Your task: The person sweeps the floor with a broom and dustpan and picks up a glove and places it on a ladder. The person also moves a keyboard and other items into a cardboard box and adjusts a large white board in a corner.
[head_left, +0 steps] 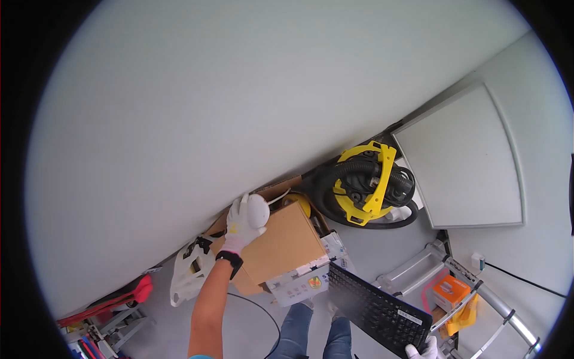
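I saw that the left hand [238, 225] was curled around a white rounded object [258, 212] above the cardboard box [284, 245], while the right hand [424, 349] pinched a black keyboard [378, 306] near one end, seemingly to hold its length aside.

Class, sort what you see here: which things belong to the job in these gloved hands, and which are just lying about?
Belonging to the job:
- black keyboard, held in the right hand
- white rounded object, held in the left hand
- cardboard box, nearest the left hand

Just lying about:
- yellow-and-black vacuum cleaner
- white plastic bag
- orange box
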The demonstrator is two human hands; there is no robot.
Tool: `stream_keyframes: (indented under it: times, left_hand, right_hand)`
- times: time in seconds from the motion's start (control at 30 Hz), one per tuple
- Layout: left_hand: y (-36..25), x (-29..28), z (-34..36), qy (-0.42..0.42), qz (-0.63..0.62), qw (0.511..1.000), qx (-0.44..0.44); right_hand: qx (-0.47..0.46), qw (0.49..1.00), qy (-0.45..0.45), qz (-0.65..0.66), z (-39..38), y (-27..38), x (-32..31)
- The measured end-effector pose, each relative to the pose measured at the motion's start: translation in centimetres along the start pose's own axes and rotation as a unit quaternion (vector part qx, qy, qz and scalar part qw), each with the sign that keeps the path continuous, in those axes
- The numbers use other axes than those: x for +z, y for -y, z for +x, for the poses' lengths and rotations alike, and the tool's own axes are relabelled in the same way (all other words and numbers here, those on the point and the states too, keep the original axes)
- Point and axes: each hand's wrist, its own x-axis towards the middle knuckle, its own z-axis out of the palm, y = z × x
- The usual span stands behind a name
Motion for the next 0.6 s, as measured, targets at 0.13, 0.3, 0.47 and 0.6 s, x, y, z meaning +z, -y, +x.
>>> stream_keyframes:
  times: [0.13,0.3,0.47,0.6]
  left_hand:
    - [2.7,0.0,-1.0,0.034,-0.043,0.996,-0.072]
    - [-0.1,-1.6,-0.7,0.082,-0.023,0.995,-0.054]
    - [-2.4,-0.7,0.6,0.050,-0.125,0.981,-0.138]
    - [-5.1,1.5,2.2,0.021,-0.186,0.975,-0.121]
  right_hand:
    - [0.000,1.000,0.003,0.030,0.6,0.4,-0.2]
    - [0.046,0.999,0.026,-0.011,0.6,0.3,-0.8]
    - [0.013,0.999,0.032,-0.029,1.2,0.5,-0.8]
    - [0.006,0.999,0.014,-0.042,1.5,0.7,-0.8]
